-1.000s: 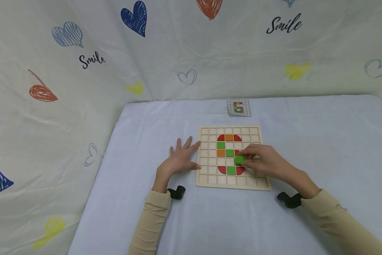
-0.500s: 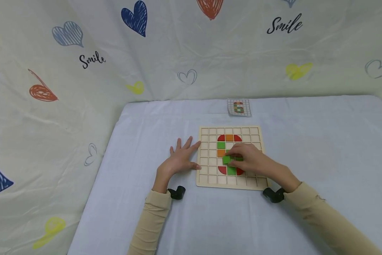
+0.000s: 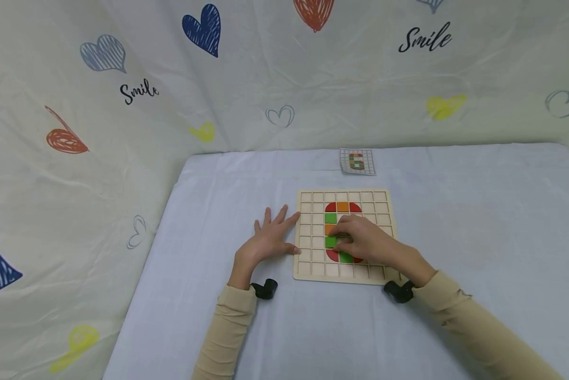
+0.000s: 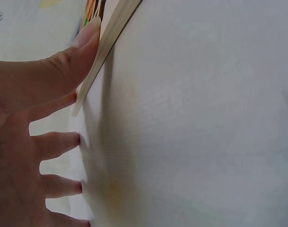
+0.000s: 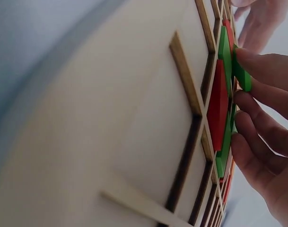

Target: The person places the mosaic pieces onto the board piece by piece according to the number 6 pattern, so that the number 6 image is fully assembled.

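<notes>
- A person's right hand reaches across the middle of the wooden grid board, fingers curled and pinching a green square tile at the left edge of the coloured figure on the board.
- In the right wrist view the same green square tile sits under the fingertips, tilted partly up from the board's cells beside a red piece.
- The left hand lies flat on the pale blue cloth just left of the board, fingers straight and spread, thumb against the board's left edge; the left wrist view shows the thumb pressed to the wooden rim.
- On the board, above the held tile: an orange tile flanked by red rounded corners, and another green tile below them. Below the hand, a red curved piece and a green tile show.
- A small pattern card lies on the cloth beyond the board's far edge.
- A cream backdrop printed with hearts and the word "Smile" hangs behind the board.
</notes>
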Motion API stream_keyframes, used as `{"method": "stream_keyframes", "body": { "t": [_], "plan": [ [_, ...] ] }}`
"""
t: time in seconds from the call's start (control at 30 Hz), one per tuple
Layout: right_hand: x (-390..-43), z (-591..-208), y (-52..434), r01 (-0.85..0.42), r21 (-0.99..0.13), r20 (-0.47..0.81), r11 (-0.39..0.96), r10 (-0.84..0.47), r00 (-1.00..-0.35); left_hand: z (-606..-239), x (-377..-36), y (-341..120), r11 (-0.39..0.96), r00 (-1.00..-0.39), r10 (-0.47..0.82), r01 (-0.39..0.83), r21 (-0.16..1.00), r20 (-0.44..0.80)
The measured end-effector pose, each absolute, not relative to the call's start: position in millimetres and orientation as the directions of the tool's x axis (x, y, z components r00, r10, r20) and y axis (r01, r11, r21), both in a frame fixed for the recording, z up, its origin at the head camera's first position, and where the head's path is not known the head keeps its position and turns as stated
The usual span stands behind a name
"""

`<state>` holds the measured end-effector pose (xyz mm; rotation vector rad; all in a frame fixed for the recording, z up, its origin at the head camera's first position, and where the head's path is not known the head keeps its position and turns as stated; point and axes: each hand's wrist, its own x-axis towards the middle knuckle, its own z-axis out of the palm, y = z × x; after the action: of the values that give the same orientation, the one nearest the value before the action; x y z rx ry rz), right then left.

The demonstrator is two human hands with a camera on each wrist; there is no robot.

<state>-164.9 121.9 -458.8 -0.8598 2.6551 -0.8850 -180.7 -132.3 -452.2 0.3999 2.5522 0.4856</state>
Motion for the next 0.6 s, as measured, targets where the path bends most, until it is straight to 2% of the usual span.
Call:
{"method": "stream_keyframes", "body": {
  "t": [0.37, 0.6],
  "plan": [
    [-165.6, -461.9, 122.1, -0.444, -0.605, -0.026, 0.66, -0.574, -0.818, -453.0, -181.3, -131.9, 0.89, -0.831, 0.366, 0.18, 0.42, -0.419],
    [-159.7, -461.4, 125.0, -0.482, -0.586, 0.046, 0.651, -0.567, -0.823, -453.7, -181.0, -133.3, 0.889, -0.833, 0.361, 0.172, 0.424, -0.418]
  ]
}}
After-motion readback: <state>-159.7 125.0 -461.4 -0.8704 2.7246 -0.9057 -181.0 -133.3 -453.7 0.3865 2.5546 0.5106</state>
